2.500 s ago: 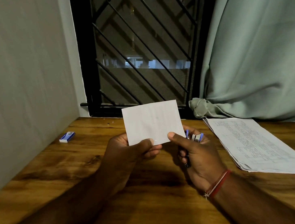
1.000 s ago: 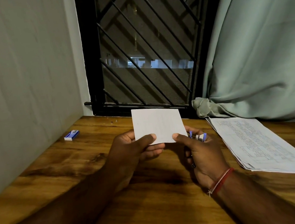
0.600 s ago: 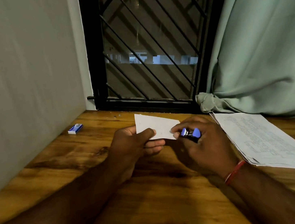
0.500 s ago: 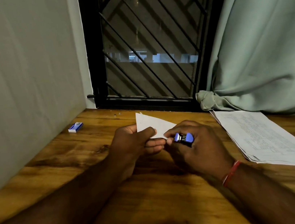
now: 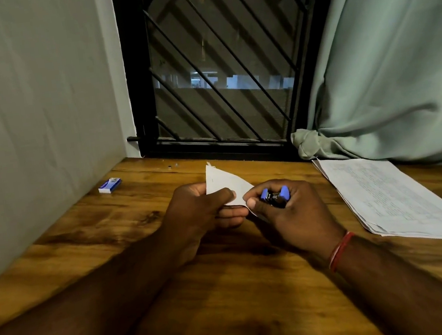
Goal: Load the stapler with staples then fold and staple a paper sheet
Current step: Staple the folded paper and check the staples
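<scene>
A small folded white paper sheet [image 5: 223, 184] tilts up over the middle of the wooden table [image 5: 143, 232]. My left hand [image 5: 203, 212] pinches its near left edge between thumb and fingers. My right hand [image 5: 288, 211] grips a small blue and black stapler [image 5: 274, 196] at the sheet's near right corner, thumb pressed against the paper. The stapler's jaws are hidden by my fingers. A small blue staple box [image 5: 109, 185] lies at the far left by the wall.
A stack of printed papers [image 5: 388, 197] lies on the right of the table. A pale green curtain [image 5: 387, 64] hangs behind it, its knotted end resting on the table. A barred window [image 5: 217, 68] and a wall [image 5: 30, 109] close the far and left sides.
The sheet has dropped from upright to tilted low over the table. My right hand turned over so the stapler faces up and moved in against the sheet's right corner.
</scene>
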{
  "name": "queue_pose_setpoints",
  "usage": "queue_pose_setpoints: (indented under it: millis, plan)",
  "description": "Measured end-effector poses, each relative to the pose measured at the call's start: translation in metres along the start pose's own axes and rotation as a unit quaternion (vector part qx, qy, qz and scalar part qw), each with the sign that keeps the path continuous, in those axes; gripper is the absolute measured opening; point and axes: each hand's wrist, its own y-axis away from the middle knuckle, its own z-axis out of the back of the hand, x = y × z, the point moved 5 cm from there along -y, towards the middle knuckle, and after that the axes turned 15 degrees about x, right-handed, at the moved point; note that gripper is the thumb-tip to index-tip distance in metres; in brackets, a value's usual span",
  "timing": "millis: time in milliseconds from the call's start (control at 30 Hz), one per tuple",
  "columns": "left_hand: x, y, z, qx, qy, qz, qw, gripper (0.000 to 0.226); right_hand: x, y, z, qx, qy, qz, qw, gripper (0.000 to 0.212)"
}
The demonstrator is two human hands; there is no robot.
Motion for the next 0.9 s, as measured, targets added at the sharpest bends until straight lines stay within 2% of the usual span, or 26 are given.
queue_pose_setpoints:
  millis: [133,300,467,567,667,833,900]
  plan:
    - [0.001,0.0,0.0,0.009,-0.004,0.001,1.0,0.01,0.003,0.0,0.001,0.009,0.061,0.017,0.998,0.008]
    - [0.004,-0.001,-0.001,0.025,-0.01,-0.001,1.0,0.023,0.012,-0.001,0.002,0.007,0.204,0.088,0.975,0.01]
    - [0.005,-0.002,-0.003,0.027,0.002,-0.024,0.999,0.03,0.009,-0.005,0.002,-0.018,0.227,0.097,0.969,0.01]
    - [0.005,-0.002,-0.004,0.024,0.012,-0.04,0.999,0.03,0.002,-0.007,0.001,-0.042,0.147,0.07,0.986,0.011]
    - [0.005,-0.002,-0.004,0.021,0.007,-0.045,0.999,0.031,-0.015,-0.012,-0.005,-0.055,0.023,0.001,0.998,0.015]
    - [0.008,-0.004,-0.004,0.02,0.005,-0.058,0.998,0.046,-0.017,-0.01,-0.016,-0.035,-0.224,-0.06,0.972,0.016]
    - [0.009,-0.004,-0.004,0.023,0.003,-0.059,0.998,0.046,-0.016,-0.007,-0.018,-0.03,-0.234,-0.072,0.969,0.015]
